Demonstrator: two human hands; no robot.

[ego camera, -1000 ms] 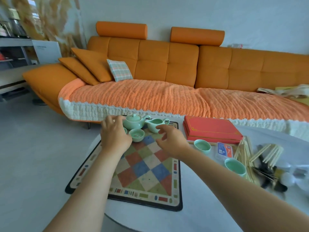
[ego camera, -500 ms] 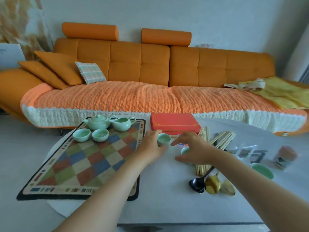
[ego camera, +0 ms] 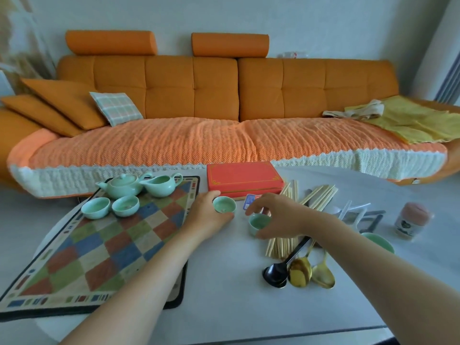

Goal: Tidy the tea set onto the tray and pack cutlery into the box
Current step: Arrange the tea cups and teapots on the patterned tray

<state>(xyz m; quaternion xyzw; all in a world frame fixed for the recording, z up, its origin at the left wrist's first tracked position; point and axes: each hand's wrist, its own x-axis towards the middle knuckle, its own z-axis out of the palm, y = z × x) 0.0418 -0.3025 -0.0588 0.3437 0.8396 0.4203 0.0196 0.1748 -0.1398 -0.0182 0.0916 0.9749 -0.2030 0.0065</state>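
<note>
A checkered tray mat (ego camera: pixel 99 250) lies on the left of the white table and carries a green teapot (ego camera: pixel 122 186), a green pitcher (ego camera: pixel 163 185) and two green cups (ego camera: pixel 95 207) (ego camera: pixel 125 205). My left hand (ego camera: pixel 207 216) grips a third green cup (ego camera: pixel 224 204) just right of the mat. My right hand (ego camera: pixel 278 216) curls around another green cup (ego camera: pixel 258 223) beside the chopsticks (ego camera: pixel 288 235). The red box (ego camera: pixel 245 179) sits shut behind both hands. A further green cup (ego camera: pixel 379 241) peeks out beside my right forearm.
Three spoons (ego camera: pixel 298 270), one black and two gold, lie near my right forearm. White plastic cutlery (ego camera: pixel 351 210), dark utensils and a pink-capped jar (ego camera: pixel 412 221) sit at the right. A small blue packet (ego camera: pixel 250 201) lies by the box. An orange sofa runs behind the table.
Both hands left the mat and moved right. The left hand closed on a cup by the red box, and the right hand came down around a second cup.
</note>
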